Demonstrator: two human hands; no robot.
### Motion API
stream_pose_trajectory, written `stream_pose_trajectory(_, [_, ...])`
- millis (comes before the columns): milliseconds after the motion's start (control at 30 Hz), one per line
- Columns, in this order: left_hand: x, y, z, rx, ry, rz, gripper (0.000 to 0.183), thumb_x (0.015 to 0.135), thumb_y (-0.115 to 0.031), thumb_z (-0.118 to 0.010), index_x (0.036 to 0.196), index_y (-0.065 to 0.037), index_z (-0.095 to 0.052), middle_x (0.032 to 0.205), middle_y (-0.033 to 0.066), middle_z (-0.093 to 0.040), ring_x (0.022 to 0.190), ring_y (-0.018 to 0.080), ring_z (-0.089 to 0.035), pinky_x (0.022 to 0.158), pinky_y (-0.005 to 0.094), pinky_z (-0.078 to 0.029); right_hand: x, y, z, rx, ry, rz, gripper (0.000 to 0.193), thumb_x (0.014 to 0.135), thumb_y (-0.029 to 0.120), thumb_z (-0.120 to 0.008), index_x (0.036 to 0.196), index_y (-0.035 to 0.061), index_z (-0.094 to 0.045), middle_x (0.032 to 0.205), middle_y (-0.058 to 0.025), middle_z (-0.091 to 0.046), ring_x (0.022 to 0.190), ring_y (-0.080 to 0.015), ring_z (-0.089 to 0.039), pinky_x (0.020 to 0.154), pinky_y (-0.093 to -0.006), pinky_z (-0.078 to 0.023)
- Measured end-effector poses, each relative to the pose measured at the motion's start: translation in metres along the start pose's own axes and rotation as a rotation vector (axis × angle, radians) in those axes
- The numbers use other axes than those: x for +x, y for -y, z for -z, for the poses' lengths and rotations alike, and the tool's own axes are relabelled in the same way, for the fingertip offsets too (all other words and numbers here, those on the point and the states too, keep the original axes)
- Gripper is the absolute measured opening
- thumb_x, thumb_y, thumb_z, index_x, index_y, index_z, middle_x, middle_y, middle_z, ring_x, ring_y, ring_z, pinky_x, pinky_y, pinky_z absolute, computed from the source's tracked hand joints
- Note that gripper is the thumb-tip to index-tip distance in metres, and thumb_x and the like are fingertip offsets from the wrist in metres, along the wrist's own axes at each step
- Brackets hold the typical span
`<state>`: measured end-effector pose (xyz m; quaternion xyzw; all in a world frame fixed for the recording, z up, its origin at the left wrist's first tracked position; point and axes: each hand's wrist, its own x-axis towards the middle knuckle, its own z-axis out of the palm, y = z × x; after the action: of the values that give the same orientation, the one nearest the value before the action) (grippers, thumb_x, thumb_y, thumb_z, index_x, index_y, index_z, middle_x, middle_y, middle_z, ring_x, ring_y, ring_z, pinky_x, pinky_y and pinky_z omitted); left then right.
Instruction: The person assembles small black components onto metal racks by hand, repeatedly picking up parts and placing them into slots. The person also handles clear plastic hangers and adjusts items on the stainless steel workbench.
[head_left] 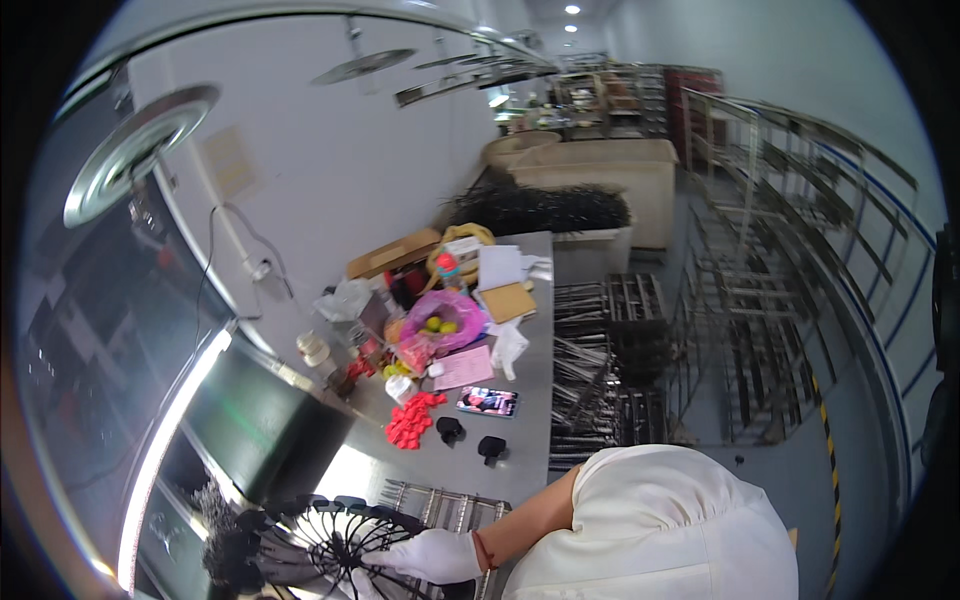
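Note:
My right hand (435,556), in a white glove, reaches in from the lower right. Its fingers grip a black spoked plastic piece (345,540), whose thin arms fan out from a hub to small blocks round the rim. Just below the hub, more white glove (357,585) shows at the lower edge, probably my left hand; its fingers are mostly hidden among the spokes. To the left of the piece lies a heap of similar black parts (235,550). Beneath and beyond my right hand is a metal rack (450,508). Two small black parts, one a black block (491,447), rest on the metal table.
On the metal table (525,420) are red pieces (412,422), a phone (487,402), pink paper (463,367) and a pink bag (440,325) with yellow-green fruit. A lit tube lamp (165,450) stands left. Stacked metal racks (610,360) and a wheelless-looking frame rack (750,300) stand right.

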<state>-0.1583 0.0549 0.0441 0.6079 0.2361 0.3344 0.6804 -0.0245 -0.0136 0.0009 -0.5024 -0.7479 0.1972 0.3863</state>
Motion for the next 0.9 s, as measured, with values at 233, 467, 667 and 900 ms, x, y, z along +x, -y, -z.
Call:
stream_pose_trajectory(233, [-0.009,-0.018,-0.005,0.161,0.157,-0.031,0.057,0.08,-0.004,-0.078,0.132,-0.01,-0.055,0.113,0.0089,-0.065,0.095,0.0249,-0.065,0.081,0.0385,-0.054,-0.013,0.022,0.0,-0.162,-0.191,0.176,0.053,0.095,0.004,-0.046,0.148,0.0048,-0.045,0.108,-0.0202,-0.066,0.089,-0.0326,-0.068,0.074,-0.0391,-0.056])
stream_pose_trajectory(467, [-0.018,-0.032,-0.008,0.14,0.223,-0.087,0.064,0.077,-0.004,-0.079,0.134,-0.011,-0.051,0.116,0.009,-0.062,0.098,0.0258,-0.063,0.08,0.0384,-0.053,-0.002,0.055,-0.007,0.291,-0.575,0.095,0.027,0.082,0.029,-0.077,0.104,0.0141,-0.074,0.113,-0.0138,-0.067,0.102,-0.0277,-0.066,0.088,-0.037,-0.053])
stream_pose_trajectory(667, [-0.026,-0.028,0.023,-0.22,0.228,-0.342,0.07,0.075,-0.003,-0.081,0.136,-0.012,-0.048,0.119,0.009,-0.06,0.1,0.0266,-0.061,0.079,0.0384,-0.053,-0.011,0.043,0.016,0.082,-0.297,0.392,0.043,0.097,0.017,-0.058,0.138,0.0019,-0.055,0.107,-0.0179,-0.064,0.089,-0.0328,-0.066,0.081,-0.0452,-0.055])
stream_pose_trajectory(900, [-0.05,-0.022,0.05,-0.676,0.253,-0.11,0.057,0.079,-0.027,-0.077,0.125,-0.004,-0.052,0.108,0.0138,-0.064,0.096,0.0269,-0.063,0.073,0.0382,-0.054,0.02,0.018,0.108,-0.257,-0.394,0.112,0.035,0.092,0.006,-0.06,0.125,0.0101,-0.067,0.128,-0.0154,-0.057,0.116,-0.0318,-0.059,0.101,-0.0384,-0.05])
